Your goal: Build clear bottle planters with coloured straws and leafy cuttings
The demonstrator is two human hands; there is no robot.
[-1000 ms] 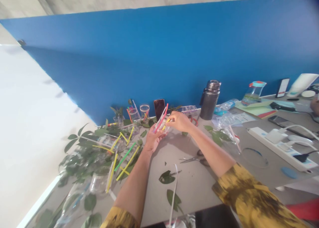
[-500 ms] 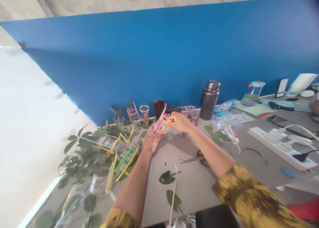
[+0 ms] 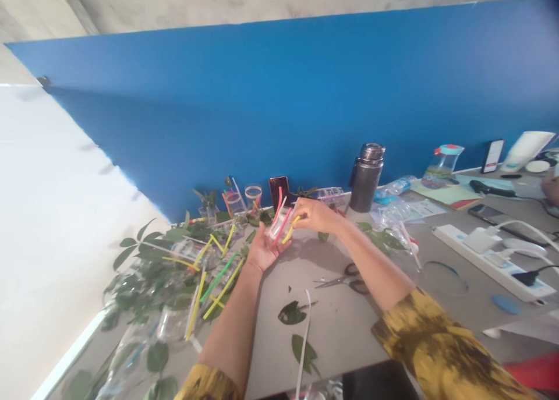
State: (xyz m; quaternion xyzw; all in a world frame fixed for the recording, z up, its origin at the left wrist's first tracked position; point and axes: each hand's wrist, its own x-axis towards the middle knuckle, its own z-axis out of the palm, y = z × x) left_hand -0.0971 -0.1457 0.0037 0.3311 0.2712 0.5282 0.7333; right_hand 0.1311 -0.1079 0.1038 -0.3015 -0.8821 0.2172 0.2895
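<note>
My left hand (image 3: 264, 250) is closed around a small clear plastic cup (image 3: 276, 230), tilted above the table. Pink and white drinking straws (image 3: 283, 224) stick out along the cup. At its right side, my right hand (image 3: 313, 215) pinches a yellow straw (image 3: 290, 230) that lies against the cup. Whether the yellow straw is fixed to the cup I cannot tell. Below my right forearm lie scissors (image 3: 345, 280) with dark handles. Nearer to me are cut green leaves (image 3: 292, 312) and a long white strip (image 3: 304, 342).
Leafy stems, clear plastic pieces and yellow and green straws (image 3: 218, 278) crowd the left. Behind my hands stand clear cups (image 3: 253, 195), a phone (image 3: 279, 191) and a dark flask (image 3: 367, 177). A power strip (image 3: 493, 263) with cables lies at right, beyond it a lidded jug (image 3: 442, 166).
The cup has turned in my left hand, and its straws now point more upward. My right hand keeps its pinch on the yellow straw, shifted slightly.
</note>
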